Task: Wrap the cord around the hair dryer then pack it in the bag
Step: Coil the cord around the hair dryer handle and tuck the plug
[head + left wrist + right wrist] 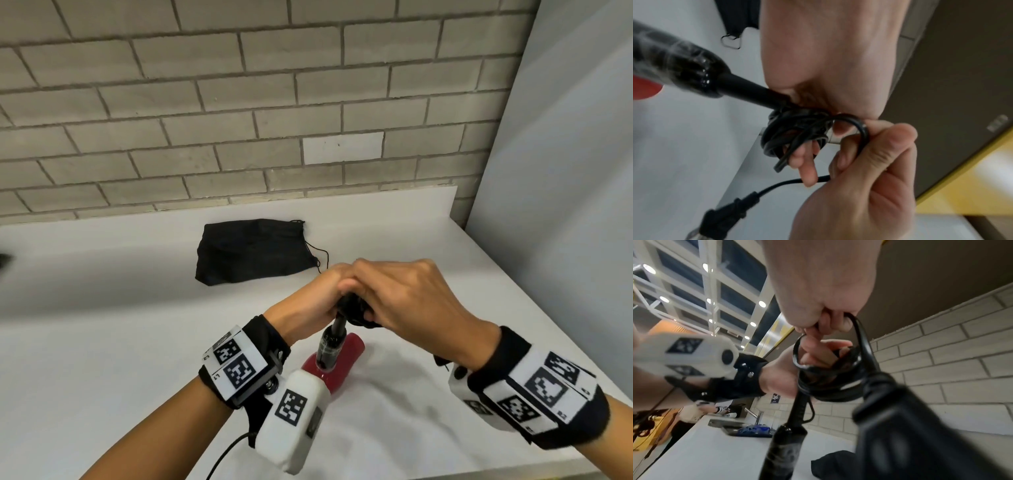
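The hair dryer (339, 361) has a red body and a black handle (330, 344) and hangs just above the white counter. Its black cord (795, 134) is coiled in a small bundle at the handle's end. My left hand (315, 298) holds that bundle, with its fingers through the loops (818, 356). My right hand (407, 301) pinches a loop of the cord (863, 129) beside the bundle. The plug (725, 217) dangles free below the hands. The black drawstring bag (255, 251) lies flat on the counter behind the hands.
The white counter (102, 325) runs along a grey brick wall (239, 102), with a pale panel (565, 171) closing its right end. A sink (729, 423) holding something blue sits far along the counter. A person (686, 415) stands beyond it.
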`<state>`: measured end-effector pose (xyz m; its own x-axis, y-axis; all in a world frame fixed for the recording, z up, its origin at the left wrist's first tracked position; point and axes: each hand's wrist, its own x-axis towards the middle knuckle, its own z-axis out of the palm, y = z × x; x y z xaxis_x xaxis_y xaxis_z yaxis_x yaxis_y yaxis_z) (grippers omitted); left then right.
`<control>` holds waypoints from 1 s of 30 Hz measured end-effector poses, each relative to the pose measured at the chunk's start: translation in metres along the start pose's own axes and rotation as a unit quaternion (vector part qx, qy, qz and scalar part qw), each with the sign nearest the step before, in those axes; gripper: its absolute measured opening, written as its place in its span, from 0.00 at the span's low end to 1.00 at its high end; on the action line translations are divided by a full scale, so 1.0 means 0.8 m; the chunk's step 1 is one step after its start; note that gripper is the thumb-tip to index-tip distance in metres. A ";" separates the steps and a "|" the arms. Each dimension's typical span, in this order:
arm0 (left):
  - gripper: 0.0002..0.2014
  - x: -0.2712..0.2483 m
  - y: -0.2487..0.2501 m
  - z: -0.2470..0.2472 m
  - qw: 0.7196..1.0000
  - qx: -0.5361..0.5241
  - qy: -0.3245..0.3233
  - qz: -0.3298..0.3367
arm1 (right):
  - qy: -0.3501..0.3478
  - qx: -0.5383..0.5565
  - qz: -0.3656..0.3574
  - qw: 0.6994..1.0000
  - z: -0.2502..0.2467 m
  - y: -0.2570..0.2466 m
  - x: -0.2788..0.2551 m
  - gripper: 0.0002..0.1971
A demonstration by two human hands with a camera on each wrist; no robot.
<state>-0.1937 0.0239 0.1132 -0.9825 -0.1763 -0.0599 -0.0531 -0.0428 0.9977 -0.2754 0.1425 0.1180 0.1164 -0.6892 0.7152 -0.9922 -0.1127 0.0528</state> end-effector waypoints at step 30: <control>0.18 -0.007 0.000 -0.013 0.999 -0.022 0.034 0.016 | -0.004 0.643 0.472 0.602 0.035 0.062 -0.023 0.12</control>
<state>-0.1860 0.0144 0.1136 -0.9692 -0.2443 -0.0313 -0.0125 -0.0780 0.9969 -0.3255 0.1295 0.0878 -0.4682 -0.8836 -0.0008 0.2392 -0.1258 -0.9628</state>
